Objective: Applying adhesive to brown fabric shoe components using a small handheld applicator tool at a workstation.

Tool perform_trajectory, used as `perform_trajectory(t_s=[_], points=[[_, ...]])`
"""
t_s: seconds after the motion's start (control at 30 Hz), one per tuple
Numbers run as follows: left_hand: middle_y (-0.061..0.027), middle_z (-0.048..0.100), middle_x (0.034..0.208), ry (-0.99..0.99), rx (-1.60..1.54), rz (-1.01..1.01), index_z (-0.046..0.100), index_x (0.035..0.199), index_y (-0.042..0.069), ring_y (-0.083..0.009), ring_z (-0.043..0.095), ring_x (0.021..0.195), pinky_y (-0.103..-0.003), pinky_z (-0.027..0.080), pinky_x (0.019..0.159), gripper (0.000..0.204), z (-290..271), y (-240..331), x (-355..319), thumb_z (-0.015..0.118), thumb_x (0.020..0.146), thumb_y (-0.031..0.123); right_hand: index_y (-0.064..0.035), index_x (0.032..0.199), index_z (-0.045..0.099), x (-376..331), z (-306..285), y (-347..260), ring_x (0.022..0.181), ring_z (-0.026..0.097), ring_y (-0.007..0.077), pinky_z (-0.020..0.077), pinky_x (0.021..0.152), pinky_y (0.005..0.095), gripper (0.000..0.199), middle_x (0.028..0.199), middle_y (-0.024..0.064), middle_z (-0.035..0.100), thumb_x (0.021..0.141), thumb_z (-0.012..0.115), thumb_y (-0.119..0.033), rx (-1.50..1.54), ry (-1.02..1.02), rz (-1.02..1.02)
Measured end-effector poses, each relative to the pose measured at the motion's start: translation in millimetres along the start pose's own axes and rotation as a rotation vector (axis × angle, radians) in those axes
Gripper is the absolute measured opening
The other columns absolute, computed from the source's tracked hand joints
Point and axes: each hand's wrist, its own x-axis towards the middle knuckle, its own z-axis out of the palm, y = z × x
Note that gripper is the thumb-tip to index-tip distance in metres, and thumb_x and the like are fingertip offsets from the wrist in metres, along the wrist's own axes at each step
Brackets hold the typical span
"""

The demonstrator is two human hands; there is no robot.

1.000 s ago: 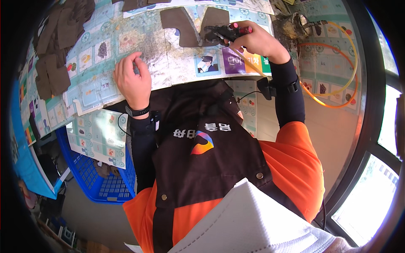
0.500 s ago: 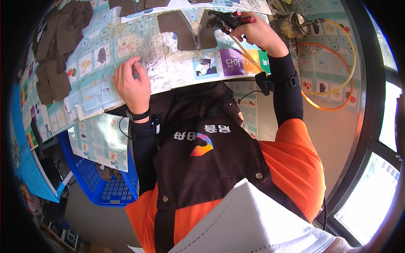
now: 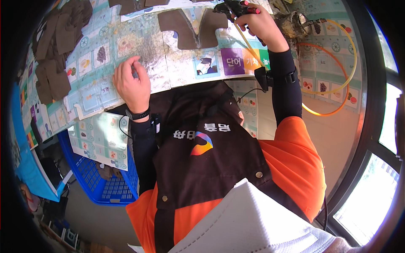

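My right hand [image 3: 259,24] is raised at the far side of the table and is closed on a black tool with a red part [image 3: 236,6], from which a thin yellow line runs down. Just left of it lie two dark brown cut pieces [image 3: 192,27] set in a V on the table. My left hand [image 3: 133,82] rests on the table [image 3: 168,67], which is covered with picture charts, its fingers curled and holding nothing. A dark watch band sits on that wrist.
Several more brown pieces [image 3: 55,55] are stacked at the table's left end. A blue plastic basket [image 3: 99,181] stands on the floor under the left edge. Orange and yellow hoops [image 3: 337,84] lie to the right, near a window frame [image 3: 371,139].
My right hand has carried the black tool up and away from me, past the brown pieces. My left hand has stayed about where it was on the table.
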Motion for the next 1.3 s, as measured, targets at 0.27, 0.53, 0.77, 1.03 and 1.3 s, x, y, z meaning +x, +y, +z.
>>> perform_trajectory(t_s=[0.27,0.53,0.77,1.03,1.3], points=[[-0.0049,0.062,0.075,0.001,-0.003,0.003,0.069,0.094,0.008,-0.0224,0.057,0.068,-0.037,0.044,0.07,0.01,1.5,0.7,0.8,0.061,0.087,0.008,0.0009,0.075,0.066,-26.5,10.6,-15.4,0.054,0.049,0.0141,0.0375,0.052,0.0284,0.014,0.062,0.0059,0.059,0.065,0.063,-0.009,0.157,-0.104,0.164],[-0.0028,0.062,0.075,-0.005,0.006,0.007,0.069,0.095,0.009,-0.0205,0.057,0.068,-0.035,0.044,0.072,0.011,2.1,-1.7,-1.6,0.061,0.087,0.008,0.0038,0.084,0.068,-45.9,24.0,-6.3,0.057,0.052,0.0125,0.0413,0.054,0.0283,0.022,0.065,0.0065,0.062,0.064,0.064,-0.005,0.219,-0.27,0.147],[-0.0039,0.064,0.079,-0.026,0.014,-0.011,0.069,0.098,0.008,-0.0203,0.059,0.069,-0.036,0.046,0.073,0.012,1.3,-1.9,2.7,0.062,0.087,0.008,0.0012,0.099,0.069,-60.7,14.9,-16.7,0.063,0.054,0.0115,0.0437,0.06,0.0281,0.029,0.072,0.0055,0.064,0.072,0.068,-0.009,0.202,-0.269,0.169],[-0.0143,0.065,0.114,-0.408,-0.038,0.163,0.055,0.126,0.003,-0.0297,0.062,0.098,-0.038,0.05,0.087,0.045,14.3,4.3,73.2,0.071,0.086,0.016,0.0009,0.115,0.054,-90.7,6.2,43.0,0.09,0.061,0.0345,0.049,0.077,0.0409,0.036,0.096,0.0189,0.063,0.08,0.061,-0.001,-0.3,0.218,0.016],[-0.0156,0.061,0.108,-0.799,0.101,0.347,0.054,0.123,0.0,-0.0307,0.06,0.099,-0.038,0.049,0.087,0.061,83.9,1.6,151.2,0.083,0.073,0.022,0.0016,0.118,0.051,-103.4,20.0,104.5,0.109,0.052,0.04,0.045,0.091,0.0479,0.046,0.111,0.0187,0.055,0.074,0.062,-0.002,-0.667,0.53,0.115]])
